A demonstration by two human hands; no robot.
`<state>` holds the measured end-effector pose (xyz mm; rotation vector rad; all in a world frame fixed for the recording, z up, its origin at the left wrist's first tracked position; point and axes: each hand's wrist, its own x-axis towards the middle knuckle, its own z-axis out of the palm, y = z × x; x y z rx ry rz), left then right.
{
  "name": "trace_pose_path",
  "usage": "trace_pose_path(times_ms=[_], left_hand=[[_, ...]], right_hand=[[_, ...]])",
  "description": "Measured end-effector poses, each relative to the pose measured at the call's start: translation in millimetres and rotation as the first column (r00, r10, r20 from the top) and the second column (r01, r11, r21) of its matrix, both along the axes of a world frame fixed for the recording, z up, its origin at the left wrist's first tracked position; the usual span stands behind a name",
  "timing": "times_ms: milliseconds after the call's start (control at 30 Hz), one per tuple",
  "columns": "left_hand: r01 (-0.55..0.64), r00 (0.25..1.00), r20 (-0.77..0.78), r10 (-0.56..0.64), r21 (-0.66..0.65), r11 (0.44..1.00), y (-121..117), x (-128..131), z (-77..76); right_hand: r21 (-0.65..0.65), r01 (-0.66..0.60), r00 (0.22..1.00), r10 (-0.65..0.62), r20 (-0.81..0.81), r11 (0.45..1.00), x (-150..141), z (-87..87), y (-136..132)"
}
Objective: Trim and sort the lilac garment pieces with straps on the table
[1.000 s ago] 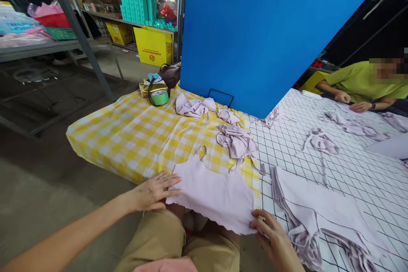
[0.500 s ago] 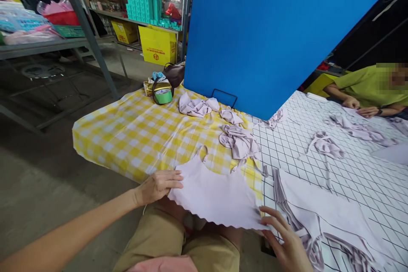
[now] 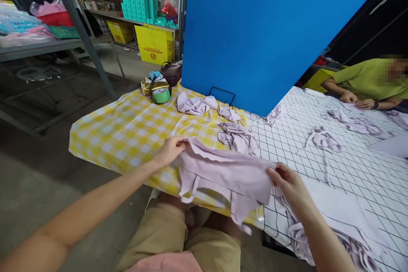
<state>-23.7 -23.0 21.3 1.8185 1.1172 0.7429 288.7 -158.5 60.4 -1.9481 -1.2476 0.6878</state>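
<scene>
A pale lilac camisole top (image 3: pixel 223 172) is stretched between my two hands above the near edge of the table. Its wavy hem is uppermost, and the thin straps hang down toward my lap. My left hand (image 3: pixel 172 149) pinches one end of the hem. At the other end, my right hand (image 3: pixel 285 178) grips the opposite corner between thumb and fingers. To the right, below my right forearm, lies a stack of similar lilac tops (image 3: pixel 338 208), partly hidden by the arm. Just beyond the held top rests a crumpled lilac garment (image 3: pixel 239 138).
A yellow checked cloth (image 3: pixel 121 140) and a white grid cloth (image 3: pixel 287 136) cover the table. A big blue board (image 3: pixel 261 34) rises at the back. A green tape roll (image 3: pixel 160 95) sits by a dark bag (image 3: pixel 172 74). A co-worker (image 3: pixel 366 85) handles lilac fabric at right.
The top has been flipped over: its hem was toward me with straps away, and now the hem is up and the straps hang down. Both hands have risen, and the right now pinches the corner.
</scene>
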Motion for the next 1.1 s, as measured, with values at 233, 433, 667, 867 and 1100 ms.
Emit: trace_pose_path(times_ms=[233, 433, 667, 867, 1100], left_hand=[[0.002, 0.925, -0.335, 0.182, 0.483, 0.876, -6, 40, -39.4], [0.554, 0.803, -0.469, -0.367, 0.361, 0.75, -32, 87, -35.9], [0.764, 0.603, -0.518, -0.607, 0.157, 0.625, -47, 127, -52.8], [0.772, 0.587, -0.555, -0.59, 0.165, 0.613, -48, 125, -57.6], [0.778, 0.565, -0.558, -0.608, 0.116, 0.617, -48, 126, -54.3]], right_hand=[[0.065, 0.159, 0.954, -0.17, 0.248, 0.985, -14, -52.7, -9], [-0.003, 0.163, 0.94, -0.155, 0.303, 0.987, -89, -96.3, -107], [0.14, 0.343, 0.903, -0.367, 0.224, 0.929, -122, -144.8, -114], [0.327, 0.327, 0.935, -0.355, 0.026, 0.887, -130, -135.2, -127], [0.396, 0.223, 0.948, -0.293, 0.124, 0.891, -124, -133.5, -141]])
